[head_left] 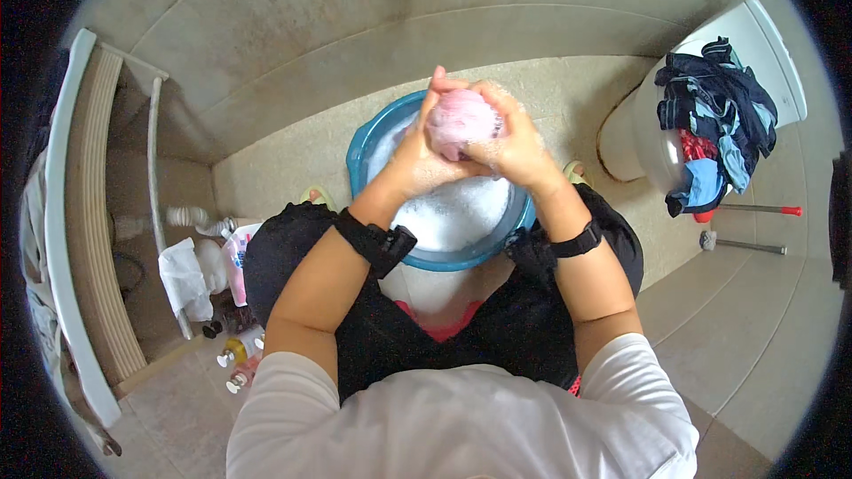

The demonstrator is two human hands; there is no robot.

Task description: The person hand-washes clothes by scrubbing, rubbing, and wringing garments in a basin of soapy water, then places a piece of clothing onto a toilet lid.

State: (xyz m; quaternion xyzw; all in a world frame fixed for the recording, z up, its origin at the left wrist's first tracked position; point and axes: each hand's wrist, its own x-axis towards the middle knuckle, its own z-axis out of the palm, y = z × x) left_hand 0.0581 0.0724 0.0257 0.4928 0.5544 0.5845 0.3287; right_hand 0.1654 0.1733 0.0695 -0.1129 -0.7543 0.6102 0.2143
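Between my two hands is a bunched-up, wet pink cloth [463, 121], with suds on it. My left hand [421, 158] wraps its left and lower side, the thumb pointing up. From the right, my right hand [517, 144] closes round it, foam on the fingers. Both hands hold the cloth above a round blue basin [359, 160]. White, foamy water [453, 217] fills much of the basin, which stands on the floor between my knees. What kind of cloth it is cannot be made out, since it is crumpled and partly covered by my fingers.
At the right, dark and light blue clothes [723, 115] lie heaped on a white toilet [635, 137]. Beside it are long-handled brushes [745, 247]. On the left stand a washstand frame [84, 213], a white pipe [191, 215] and several bottles [240, 350]. A tiled wall [355, 13] curves behind the basin.
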